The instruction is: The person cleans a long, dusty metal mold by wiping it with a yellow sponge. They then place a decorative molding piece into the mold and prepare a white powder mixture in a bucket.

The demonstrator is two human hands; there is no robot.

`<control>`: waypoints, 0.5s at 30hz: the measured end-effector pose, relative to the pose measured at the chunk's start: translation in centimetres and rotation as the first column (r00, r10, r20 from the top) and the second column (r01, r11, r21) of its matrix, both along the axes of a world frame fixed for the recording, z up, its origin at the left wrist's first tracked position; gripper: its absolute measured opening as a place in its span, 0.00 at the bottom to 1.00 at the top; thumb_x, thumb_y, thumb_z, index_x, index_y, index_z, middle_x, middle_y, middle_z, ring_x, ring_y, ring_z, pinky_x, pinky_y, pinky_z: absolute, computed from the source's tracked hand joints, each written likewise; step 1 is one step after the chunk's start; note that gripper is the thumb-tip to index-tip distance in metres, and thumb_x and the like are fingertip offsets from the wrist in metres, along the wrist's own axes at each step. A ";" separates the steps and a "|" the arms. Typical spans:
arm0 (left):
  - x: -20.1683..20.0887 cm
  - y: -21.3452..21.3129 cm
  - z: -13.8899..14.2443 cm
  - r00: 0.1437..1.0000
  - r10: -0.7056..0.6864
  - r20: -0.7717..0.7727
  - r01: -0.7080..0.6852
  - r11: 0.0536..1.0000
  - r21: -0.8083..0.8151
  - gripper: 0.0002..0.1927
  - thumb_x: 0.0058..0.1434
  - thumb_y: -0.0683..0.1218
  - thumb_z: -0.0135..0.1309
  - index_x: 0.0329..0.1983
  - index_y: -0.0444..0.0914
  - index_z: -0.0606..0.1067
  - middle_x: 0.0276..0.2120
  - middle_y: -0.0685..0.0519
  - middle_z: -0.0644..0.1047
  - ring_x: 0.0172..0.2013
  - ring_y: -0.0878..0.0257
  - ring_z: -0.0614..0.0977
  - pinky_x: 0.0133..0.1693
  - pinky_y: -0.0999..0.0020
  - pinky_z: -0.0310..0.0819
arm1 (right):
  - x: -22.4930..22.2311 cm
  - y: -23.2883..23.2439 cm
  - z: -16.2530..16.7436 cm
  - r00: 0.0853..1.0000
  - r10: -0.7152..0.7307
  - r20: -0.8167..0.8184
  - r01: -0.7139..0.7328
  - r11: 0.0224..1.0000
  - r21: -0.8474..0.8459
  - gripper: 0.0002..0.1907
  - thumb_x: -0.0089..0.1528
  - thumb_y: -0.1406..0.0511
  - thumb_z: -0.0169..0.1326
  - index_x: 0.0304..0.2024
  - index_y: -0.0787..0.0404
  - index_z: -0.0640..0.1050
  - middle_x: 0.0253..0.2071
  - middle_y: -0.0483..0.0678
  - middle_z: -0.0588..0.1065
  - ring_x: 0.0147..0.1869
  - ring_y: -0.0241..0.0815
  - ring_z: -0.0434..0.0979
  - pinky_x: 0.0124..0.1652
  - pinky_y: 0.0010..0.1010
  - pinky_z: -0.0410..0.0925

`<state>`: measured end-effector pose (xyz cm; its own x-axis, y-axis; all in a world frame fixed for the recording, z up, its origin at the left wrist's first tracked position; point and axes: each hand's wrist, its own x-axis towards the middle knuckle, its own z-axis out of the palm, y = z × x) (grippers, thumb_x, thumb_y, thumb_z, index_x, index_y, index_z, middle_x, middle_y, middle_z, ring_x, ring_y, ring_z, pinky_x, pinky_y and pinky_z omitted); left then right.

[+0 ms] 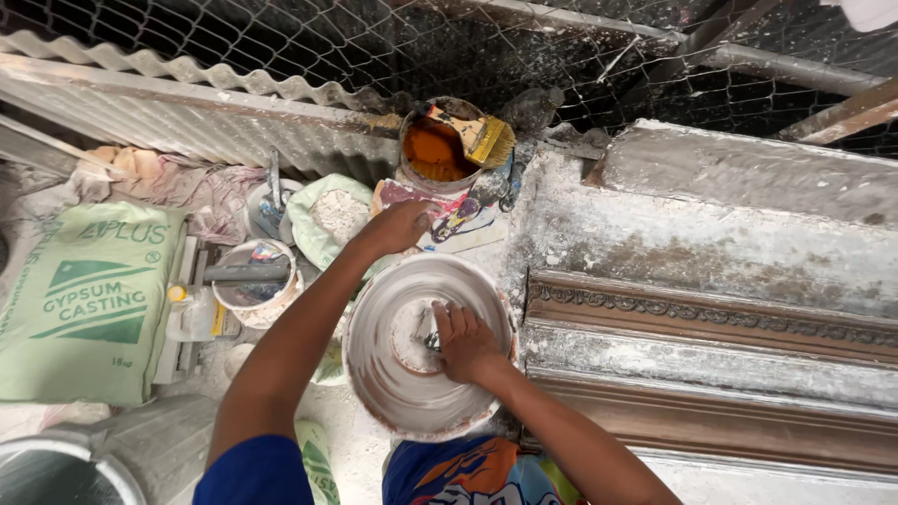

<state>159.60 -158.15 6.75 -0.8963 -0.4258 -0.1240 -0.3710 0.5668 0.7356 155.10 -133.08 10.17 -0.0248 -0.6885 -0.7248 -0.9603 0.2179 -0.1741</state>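
A large round bucket [374,355], its inside coated with white plaster, stands below me. My right hand [465,341] reaches down into it and holds a small metal tool [430,339] against the white paste at the bottom. My left hand [400,226] grips the bucket's far rim, fingers curled over the edge.
A tin of orange liquid [435,150] with a yellow-bristled brush [482,138] sits behind the bucket. A long ornate brown moulding [711,313] lies to the right. At left are a green sack of plaster powder [86,304], an open bag of white powder [337,215] and small buckets with tools [254,276].
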 end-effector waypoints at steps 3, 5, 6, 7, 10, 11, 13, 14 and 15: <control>-2.7 -0.3 -1.6 0.966 -0.210 0.152 0.230 0.964 -0.132 0.21 0.70 0.55 0.47 0.64 0.51 0.72 0.58 0.41 0.71 0.57 0.45 0.74 0.55 0.49 0.69 | -0.3 -0.4 0.7 0.998 -0.037 0.047 0.030 0.990 0.136 0.54 0.67 0.44 0.46 0.77 0.63 0.31 0.79 0.63 0.37 0.82 0.61 0.32 0.74 0.46 0.37; -4.0 0.1 -2.2 0.912 -0.301 0.280 0.356 0.918 -0.174 0.21 0.70 0.58 0.48 0.64 0.53 0.71 0.58 0.42 0.69 0.57 0.45 0.73 0.56 0.49 0.68 | -0.3 -0.3 0.5 0.993 -0.095 0.076 0.085 0.989 0.119 0.53 0.67 0.43 0.43 0.77 0.61 0.32 0.79 0.62 0.37 0.83 0.62 0.32 0.74 0.48 0.37; -4.4 0.2 -2.4 0.886 -0.324 0.333 0.401 0.895 -0.197 0.21 0.70 0.60 0.49 0.63 0.53 0.72 0.58 0.43 0.69 0.57 0.46 0.73 0.57 0.49 0.68 | -0.4 -0.3 0.3 0.988 -0.123 0.091 0.113 0.988 0.107 0.52 0.67 0.42 0.42 0.77 0.60 0.33 0.79 0.62 0.37 0.83 0.62 0.32 0.75 0.48 0.37; -4.8 0.3 -2.7 0.855 -0.345 0.387 0.447 0.868 -0.215 0.21 0.70 0.61 0.50 0.63 0.53 0.72 0.57 0.45 0.69 0.56 0.46 0.74 0.58 0.50 0.68 | -0.4 -0.3 0.0 0.985 -0.140 0.101 0.130 0.986 0.104 0.51 0.68 0.42 0.42 0.77 0.59 0.33 0.79 0.62 0.38 0.83 0.62 0.33 0.75 0.48 0.37; -5.1 0.2 -3.4 0.895 -0.375 0.241 0.437 0.845 -0.309 0.22 0.64 0.56 0.56 0.61 0.49 0.73 0.52 0.43 0.71 0.54 0.45 0.75 0.54 0.49 0.71 | -0.6 -0.1 -0.9 0.979 -0.160 0.129 0.156 0.987 0.038 0.48 0.69 0.45 0.42 0.77 0.59 0.36 0.79 0.63 0.40 0.82 0.63 0.35 0.73 0.50 0.39; -4.9 0.1 -3.6 0.904 -0.370 0.213 0.423 0.848 -0.321 0.23 0.63 0.53 0.55 0.61 0.48 0.73 0.53 0.42 0.70 0.53 0.44 0.75 0.53 0.49 0.71 | -0.7 0.0 -1.0 0.980 -0.144 0.135 0.147 0.989 -0.014 0.47 0.69 0.45 0.42 0.77 0.61 0.38 0.78 0.64 0.42 0.81 0.65 0.37 0.72 0.51 0.41; -4.3 -0.4 -3.3 0.920 -0.357 0.161 0.391 0.859 -0.332 0.24 0.62 0.47 0.55 0.63 0.45 0.72 0.55 0.40 0.70 0.51 0.43 0.76 0.51 0.47 0.71 | -0.8 0.3 -1.0 0.980 -0.135 0.147 0.152 0.982 -0.109 0.45 0.69 0.47 0.45 0.75 0.66 0.44 0.75 0.64 0.49 0.78 0.64 0.45 0.70 0.51 0.46; -3.7 -0.6 -2.9 0.934 -0.342 0.107 0.356 0.855 -0.377 0.23 0.62 0.46 0.55 0.62 0.44 0.73 0.55 0.40 0.70 0.52 0.42 0.76 0.52 0.48 0.71 | -0.9 0.4 -0.7 0.978 -0.141 0.154 0.165 0.974 -0.155 0.44 0.68 0.48 0.47 0.73 0.69 0.49 0.73 0.64 0.54 0.77 0.61 0.50 0.69 0.51 0.49; -3.0 -0.9 -2.2 0.945 -0.323 0.053 0.315 0.850 -0.422 0.23 0.62 0.45 0.55 0.62 0.43 0.73 0.55 0.40 0.71 0.53 0.42 0.76 0.53 0.48 0.71 | -1.0 0.5 -0.4 0.977 -0.142 0.160 0.173 0.964 -0.203 0.43 0.68 0.49 0.49 0.72 0.72 0.53 0.71 0.63 0.59 0.76 0.58 0.55 0.68 0.50 0.52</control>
